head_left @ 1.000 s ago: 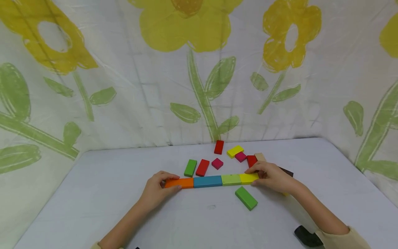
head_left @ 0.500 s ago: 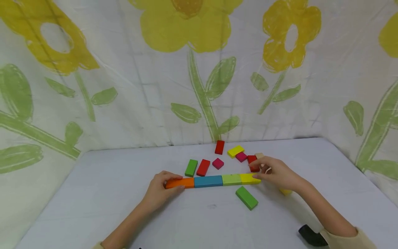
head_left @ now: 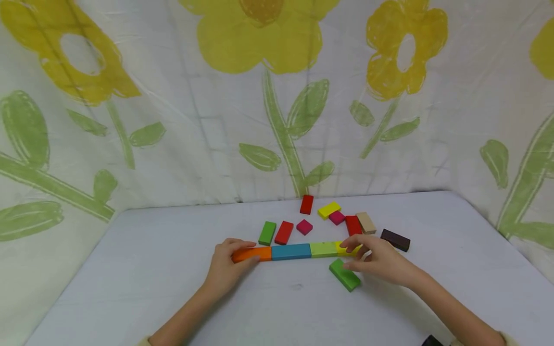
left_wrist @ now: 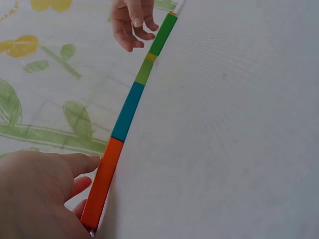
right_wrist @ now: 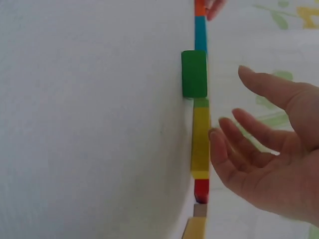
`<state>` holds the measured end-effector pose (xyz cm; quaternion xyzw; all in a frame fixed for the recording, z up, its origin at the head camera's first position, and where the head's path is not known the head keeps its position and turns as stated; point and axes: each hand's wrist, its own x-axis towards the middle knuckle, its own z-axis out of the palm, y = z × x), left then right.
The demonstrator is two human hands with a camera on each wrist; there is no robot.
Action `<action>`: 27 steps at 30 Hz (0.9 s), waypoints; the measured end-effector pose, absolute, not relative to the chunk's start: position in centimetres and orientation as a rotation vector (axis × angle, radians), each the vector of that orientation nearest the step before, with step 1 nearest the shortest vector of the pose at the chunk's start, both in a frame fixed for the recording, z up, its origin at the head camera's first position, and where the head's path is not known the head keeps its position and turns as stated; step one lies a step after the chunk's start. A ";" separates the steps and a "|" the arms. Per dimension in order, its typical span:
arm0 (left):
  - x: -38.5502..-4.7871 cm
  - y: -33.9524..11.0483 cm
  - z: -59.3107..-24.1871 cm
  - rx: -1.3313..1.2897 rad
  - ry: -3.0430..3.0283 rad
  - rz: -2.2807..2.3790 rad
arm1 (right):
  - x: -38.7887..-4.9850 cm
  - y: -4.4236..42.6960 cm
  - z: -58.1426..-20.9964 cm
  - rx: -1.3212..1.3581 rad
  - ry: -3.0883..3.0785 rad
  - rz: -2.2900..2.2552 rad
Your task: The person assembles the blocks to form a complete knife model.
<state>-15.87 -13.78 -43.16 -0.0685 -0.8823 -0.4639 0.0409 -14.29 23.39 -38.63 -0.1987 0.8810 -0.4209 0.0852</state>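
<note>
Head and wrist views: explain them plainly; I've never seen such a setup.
No robot here: a person works with a bare left hand and right hand. The head view, from a camera worn there, looks forward and down; each wrist camera shows that hand's work. On the white table, an orange block, blue block, light green block and yellow block form a row. A green block lies in front, other blocks behind. The left hand grips the orange block; the right hand, near the row's other end, appears to hold nothing.
</note>
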 end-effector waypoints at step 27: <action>-15.8 -13.9 -42.9 -0.240 -2.705 -1.414 | -14.7 23.5 -39.6 -0.645 2.417 -1.213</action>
